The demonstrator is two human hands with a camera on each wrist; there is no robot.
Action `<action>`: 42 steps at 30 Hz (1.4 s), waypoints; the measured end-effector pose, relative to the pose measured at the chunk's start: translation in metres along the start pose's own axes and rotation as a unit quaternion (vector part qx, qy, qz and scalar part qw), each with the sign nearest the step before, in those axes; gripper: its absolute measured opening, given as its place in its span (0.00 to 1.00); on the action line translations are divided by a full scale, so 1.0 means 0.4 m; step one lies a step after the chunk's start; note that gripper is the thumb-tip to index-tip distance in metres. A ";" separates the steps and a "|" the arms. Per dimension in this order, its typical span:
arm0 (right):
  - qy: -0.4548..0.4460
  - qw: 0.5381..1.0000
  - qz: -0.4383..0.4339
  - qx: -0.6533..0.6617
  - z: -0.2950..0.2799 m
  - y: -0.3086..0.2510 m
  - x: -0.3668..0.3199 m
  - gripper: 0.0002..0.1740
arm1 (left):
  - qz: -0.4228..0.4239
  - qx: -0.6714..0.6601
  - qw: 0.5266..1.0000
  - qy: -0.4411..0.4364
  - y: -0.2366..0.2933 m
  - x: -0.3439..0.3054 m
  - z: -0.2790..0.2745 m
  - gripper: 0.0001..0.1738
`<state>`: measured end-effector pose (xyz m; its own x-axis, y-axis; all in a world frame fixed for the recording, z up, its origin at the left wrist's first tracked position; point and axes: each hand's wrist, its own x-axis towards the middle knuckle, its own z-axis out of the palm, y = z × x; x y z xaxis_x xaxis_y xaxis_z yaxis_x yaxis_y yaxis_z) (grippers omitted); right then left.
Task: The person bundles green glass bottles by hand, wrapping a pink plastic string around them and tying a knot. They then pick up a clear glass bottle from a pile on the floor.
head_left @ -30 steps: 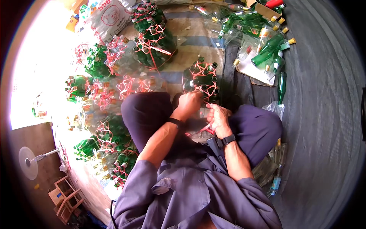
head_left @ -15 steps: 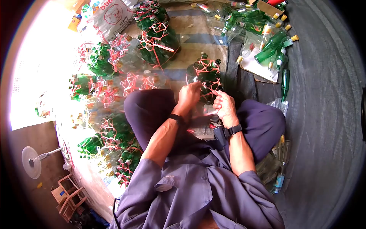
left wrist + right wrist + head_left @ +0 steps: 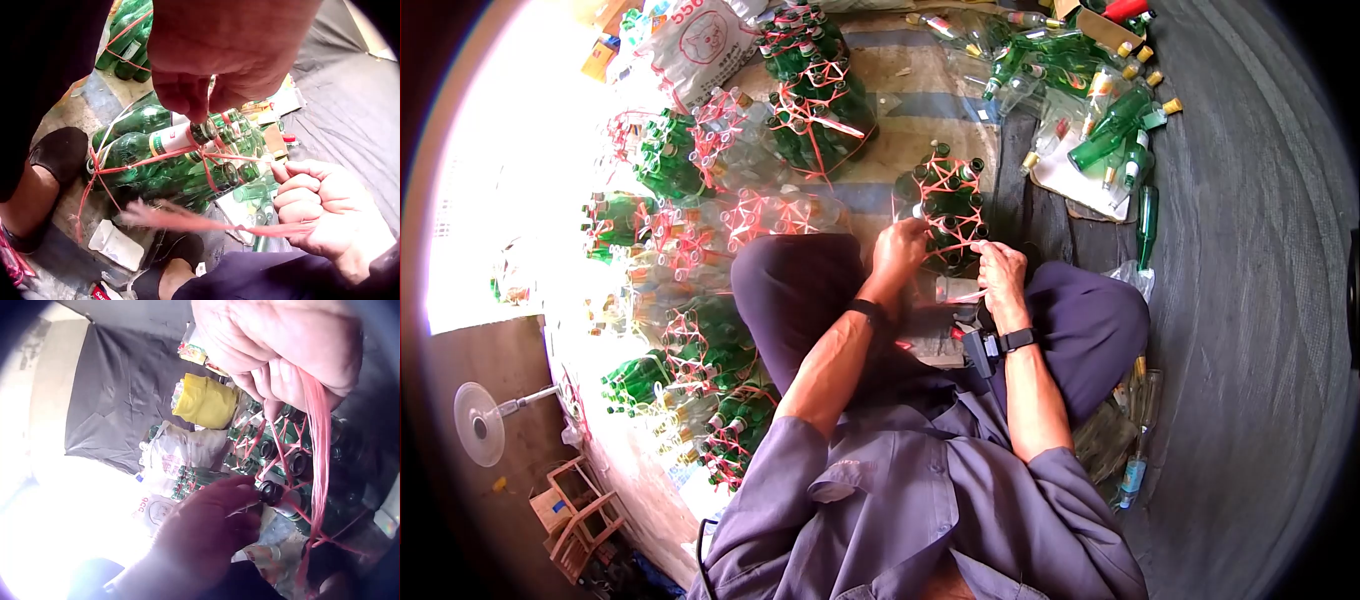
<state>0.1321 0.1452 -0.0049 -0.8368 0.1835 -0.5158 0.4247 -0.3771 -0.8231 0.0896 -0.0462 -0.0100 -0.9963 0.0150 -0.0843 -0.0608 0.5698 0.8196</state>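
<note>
A bundle of green glass bottles (image 3: 945,195) stands between the person's legs, pink plastic string (image 3: 144,164) laced around the necks. The left hand (image 3: 900,250) is at the near left of the bundle, fingers curled down at a bottle neck (image 3: 203,131), pinching a strand there. Opposite it, the right hand (image 3: 1003,275) grips the string in curled fingers and thumb. A taut length (image 3: 250,157) runs from its fingertips to the necks. Loose string (image 3: 320,450) hangs from its palm.
More tied bottle bundles (image 3: 670,150) fill the left side. Loose bottles (image 3: 1110,130) lie in a heap at the back right, beside dark sheeting (image 3: 1240,300). A white sack (image 3: 700,50) is at the back. A fan (image 3: 480,425) stands at the left.
Both hands have moved forward from near the lap to the bundle's near side. The right hand has shifted right, away from the left, with the string in its grip.
</note>
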 end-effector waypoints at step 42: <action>-0.006 0.997 0.048 0.068 -0.017 0.025 0.040 0.08 | 0.108 0.167 0.979 -0.045 -0.004 -0.027 0.022 0.19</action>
<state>0.1254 0.1505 -0.0231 -0.7985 0.1307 -0.5877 0.4535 -0.5114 -0.7299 0.1008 -0.0402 -0.0154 -0.9733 0.2292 0.0080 0.1891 0.7819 0.5940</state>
